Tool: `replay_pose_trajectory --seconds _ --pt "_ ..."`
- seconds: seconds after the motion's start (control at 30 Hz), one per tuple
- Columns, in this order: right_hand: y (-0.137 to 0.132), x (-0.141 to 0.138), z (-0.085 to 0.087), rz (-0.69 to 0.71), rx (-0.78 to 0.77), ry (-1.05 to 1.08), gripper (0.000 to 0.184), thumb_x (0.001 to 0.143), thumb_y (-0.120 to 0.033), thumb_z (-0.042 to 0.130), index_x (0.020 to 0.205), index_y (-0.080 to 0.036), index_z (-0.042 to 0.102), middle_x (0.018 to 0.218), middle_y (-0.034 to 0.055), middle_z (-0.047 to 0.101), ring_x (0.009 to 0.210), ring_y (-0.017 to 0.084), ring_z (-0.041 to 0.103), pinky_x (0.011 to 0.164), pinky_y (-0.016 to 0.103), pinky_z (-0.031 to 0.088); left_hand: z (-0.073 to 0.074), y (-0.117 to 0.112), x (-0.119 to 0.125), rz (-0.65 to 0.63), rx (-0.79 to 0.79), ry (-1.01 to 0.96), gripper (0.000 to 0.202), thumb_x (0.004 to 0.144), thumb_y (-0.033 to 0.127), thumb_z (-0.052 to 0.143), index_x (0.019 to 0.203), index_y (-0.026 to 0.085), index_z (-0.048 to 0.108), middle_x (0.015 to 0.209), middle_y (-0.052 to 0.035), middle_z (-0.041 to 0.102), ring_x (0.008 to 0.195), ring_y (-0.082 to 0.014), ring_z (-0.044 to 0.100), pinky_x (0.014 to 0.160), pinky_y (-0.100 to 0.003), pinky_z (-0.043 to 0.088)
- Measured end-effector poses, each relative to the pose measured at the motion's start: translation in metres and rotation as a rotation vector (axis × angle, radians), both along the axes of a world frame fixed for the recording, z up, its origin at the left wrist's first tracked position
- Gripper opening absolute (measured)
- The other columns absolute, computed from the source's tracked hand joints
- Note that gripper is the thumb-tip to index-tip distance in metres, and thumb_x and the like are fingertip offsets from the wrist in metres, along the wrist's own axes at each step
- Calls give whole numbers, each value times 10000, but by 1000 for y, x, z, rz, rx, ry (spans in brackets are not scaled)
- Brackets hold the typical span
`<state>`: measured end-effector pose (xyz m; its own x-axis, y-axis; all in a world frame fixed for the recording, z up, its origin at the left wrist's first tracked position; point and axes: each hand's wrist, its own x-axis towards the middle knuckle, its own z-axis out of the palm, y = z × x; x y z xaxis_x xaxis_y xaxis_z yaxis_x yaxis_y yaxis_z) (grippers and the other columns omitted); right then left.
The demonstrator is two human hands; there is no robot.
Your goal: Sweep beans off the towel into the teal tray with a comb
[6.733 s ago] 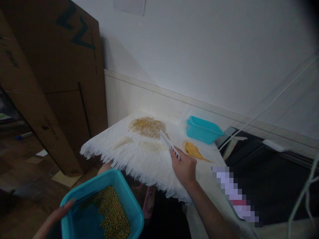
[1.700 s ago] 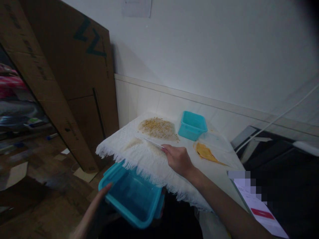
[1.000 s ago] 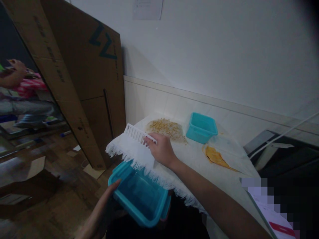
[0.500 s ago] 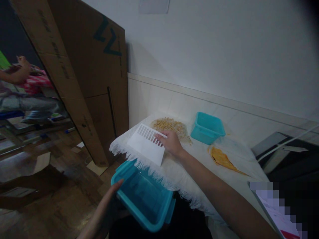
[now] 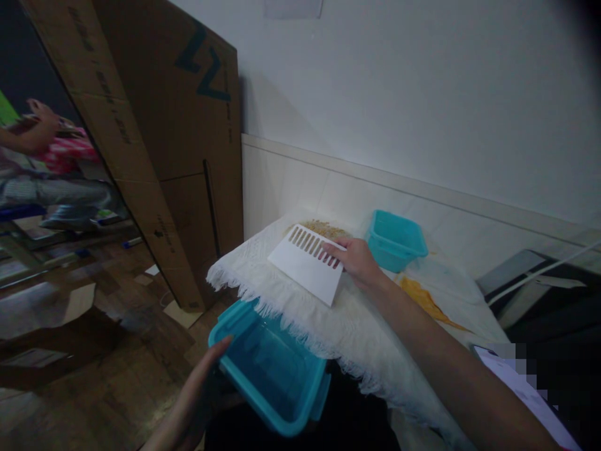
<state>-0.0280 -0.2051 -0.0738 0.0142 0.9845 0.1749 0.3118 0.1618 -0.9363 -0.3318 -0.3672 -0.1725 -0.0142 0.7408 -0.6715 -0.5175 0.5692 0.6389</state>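
My right hand (image 5: 354, 258) grips a flat white plastic scraper (image 5: 305, 266) by its slotted edge, thumb on top. The scraper is over the white fringed cloth (image 5: 244, 263), and it partly covers a heap of small yellowish beans or grains (image 5: 323, 228) behind it. Below the cloth's fringe, my left hand (image 5: 206, 369) holds a teal plastic container (image 5: 270, 369) by its left rim, thumb over the edge. The container is tilted under the table edge, and no beans show inside it.
A second teal container (image 5: 397, 241) stands at the back of the table, with an orange-yellow cloth or bag (image 5: 429, 304) near it. At left rises a tall cardboard box (image 5: 178, 138). Another person's arm (image 5: 32, 134) shows far left. A phone or tablet (image 5: 521, 388) lies at right.
My right hand has moved the scraper to the right and slightly back, covering more of the bean heap. My left hand and the teal container have stayed in place.
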Motion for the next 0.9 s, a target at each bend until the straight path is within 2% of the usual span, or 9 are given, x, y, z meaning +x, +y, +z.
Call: replay_pose_trajectory --seconds 0.07,0.17,0.27,0.33,0.4,0.47,0.6,0.8,0.9 --pt "7 6 10 -1 56 -25 440 800 -596 857 780 -158 814 691 72 791 563 189 681 562 293 517 1 0 -2 -32 -3 -1 627 801 508 902 1366 277 754 1200 -127 870 1272 -452 761 947 -543 674" --pt "17 5 17 -71 229 -222 267 915 -417 777 863 -162 835 752 61 811 656 201 719 627 289 517 4 1 -4 -90 -10 4 545 830 518 877 1298 262 765 923 -93 860 1058 -427 828 873 -543 690" --pt "18 -6 10 -89 390 -481 171 973 -244 704 898 -187 847 814 56 834 766 221 764 719 296 530 8 2 -5 -113 -6 -1 505 858 534 854 1257 236 767 663 -41 763 858 -387 834 814 -550 691" --pt "13 -15 -1 -62 458 -619 187 1004 -205 676 948 -196 854 868 70 852 808 238 787 754 304 539 10 1 -5 -111 -10 -3 545 858 555 854 1284 230 758 598 -26 732 840 -389 832 808 -558 687" --pt "5 -23 -12 -19 502 -721 206 1034 -193 652 1046 -198 857 944 90 868 842 250 805 769 309 551 11 0 -4 -105 -9 -8 596 856 559 854 1346 240 738 680 -50 791 917 -414 840 822 -568 683" --pt "-4 -28 -21 32 540 -798 232 1058 -190 628 1141 -201 845 1011 98 875 869 249 817 780 304 562 10 -2 -1 -92 1 -18 641 877 545 836 1434 260 697 906 -96 870 1057 -432 831 859 -562 678" --pt "-16 -33 -30 109 608 -905 230 1081 -198 618 1173 -191 829 903 76 866 792 222 819 721 273 560 9 -4 3 -67 20 -30 704 934 508 803 1566 277 593 1275 -133 850 1259 -409 768 945 -511 660" --pt "-26 -37 -36 158 797 -847 203 1076 -162 628 1154 -145 814 883 77 866 754 202 832 670 248 582 13 -1 1 -78 10 -10 562 1039 503 702 1517 216 628 1474 -161 713 1217 -325 751 1009 -558 635" --pt "-37 -26 -27 88 857 -820 204 1078 -155 620 1127 -148 818 917 81 875 723 191 830 663 241 601 6 2 0 -77 15 21 633 990 543 738 1552 279 616 1437 -152 755 1225 -381 767 941 -566 668"
